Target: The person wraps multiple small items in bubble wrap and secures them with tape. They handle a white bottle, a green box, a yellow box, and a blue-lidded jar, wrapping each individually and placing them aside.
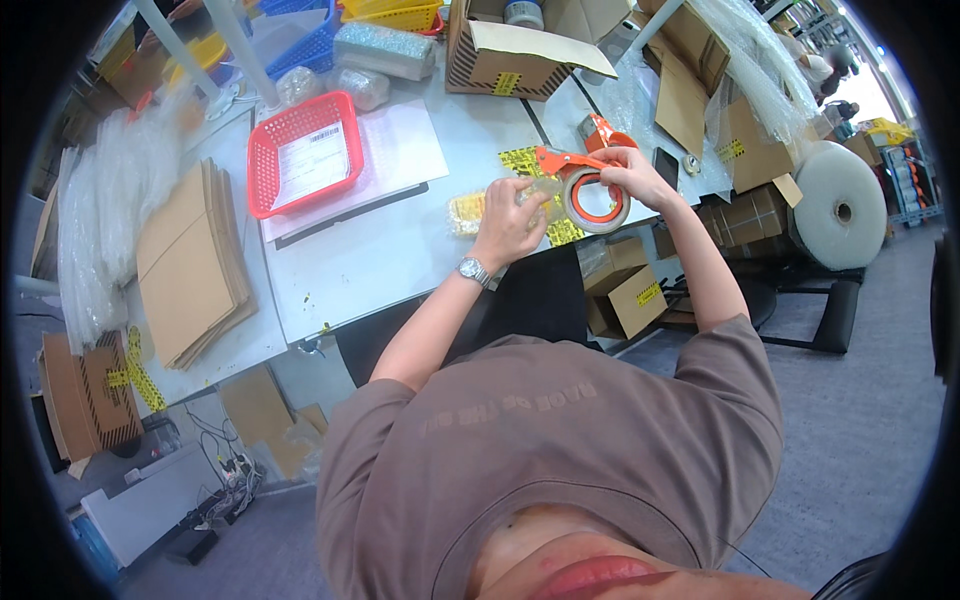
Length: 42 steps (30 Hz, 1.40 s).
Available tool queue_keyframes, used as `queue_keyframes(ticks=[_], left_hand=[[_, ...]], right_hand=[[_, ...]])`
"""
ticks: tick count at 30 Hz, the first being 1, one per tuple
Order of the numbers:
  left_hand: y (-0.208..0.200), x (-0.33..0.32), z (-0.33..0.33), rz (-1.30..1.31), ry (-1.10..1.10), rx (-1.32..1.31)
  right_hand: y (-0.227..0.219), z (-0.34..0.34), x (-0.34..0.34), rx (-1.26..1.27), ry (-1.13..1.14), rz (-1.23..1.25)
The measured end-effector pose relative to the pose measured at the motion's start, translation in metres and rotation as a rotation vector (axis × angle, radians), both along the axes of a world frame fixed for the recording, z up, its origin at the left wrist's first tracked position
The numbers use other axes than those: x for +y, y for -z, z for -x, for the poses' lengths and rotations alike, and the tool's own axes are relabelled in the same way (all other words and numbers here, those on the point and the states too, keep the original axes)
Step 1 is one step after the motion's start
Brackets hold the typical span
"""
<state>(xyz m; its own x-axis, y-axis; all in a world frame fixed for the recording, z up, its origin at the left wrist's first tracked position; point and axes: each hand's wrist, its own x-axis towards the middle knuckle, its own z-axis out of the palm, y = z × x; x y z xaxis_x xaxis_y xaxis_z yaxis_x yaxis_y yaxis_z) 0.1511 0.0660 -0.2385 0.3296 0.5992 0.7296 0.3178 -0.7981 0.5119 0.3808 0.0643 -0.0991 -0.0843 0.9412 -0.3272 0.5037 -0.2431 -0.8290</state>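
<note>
My right hand (637, 178) is wrapped round an orange tape gun (570, 161) loaded with a wide roll of tape (597, 222). The gun is over the right part of the white table (350, 275). Left of it, my left hand (508, 218) is closed on a small package in clear bubble wrap (466, 213), with something yellow showing through. The gun's front end is close to the package's right side. Yellow-and-black printed tape (520, 160) lies on the table behind and beneath them.
A red basket (257, 165) holding a printed sheet stands left; flat brown cardboard mailers (195, 260) lie beyond it. An open carton (510, 65) is at the back. A second orange tape gun (606, 133) and a black phone (664, 167) lie right. A large bubble-wrap roll (830, 205) stands further right.
</note>
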Motion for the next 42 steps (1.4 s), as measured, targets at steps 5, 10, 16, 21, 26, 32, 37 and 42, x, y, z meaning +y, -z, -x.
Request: queue_keyframes(ticks=[5, 10, 16, 21, 26, 32, 37, 42], left_hand=[[0.002, 0.002, -0.001, 0.004, -0.005, -0.02], [-0.001, 0.0, -0.004, 0.01, -0.043, -0.104], [-0.006, 0.006, 0.0, 0.105, -0.025, -0.101], [-0.008, 0.008, 0.002, 0.062, -0.055, -0.037], [-0.006, 0.019, 0.004, 0.081, -0.141, 0.033], [-0.009, 0.035, 0.017, 0.135, -0.272, -0.015], [-0.011, 0.042, 0.013, 0.243, -0.36, -0.079], [-0.018, 0.034, 0.013, 0.199, -0.305, -0.04]], right_hand=[[-0.005, 0.012, 0.0, -0.092, -0.038, 0.055], [0.005, 0.009, 0.001, -0.141, -0.036, 0.032], [0.003, 0.017, -0.007, -0.141, 0.015, 0.027], [0.002, 0.015, -0.007, -0.107, 0.018, 0.049], [-0.026, 0.033, -0.015, -0.162, 0.035, 0.028], [-0.061, 0.037, -0.06, -0.288, -0.069, -0.224], [-0.02, 0.063, -0.096, -0.42, -0.066, -0.137], [0.007, 0.074, -0.088, -0.471, -0.09, -0.145]])
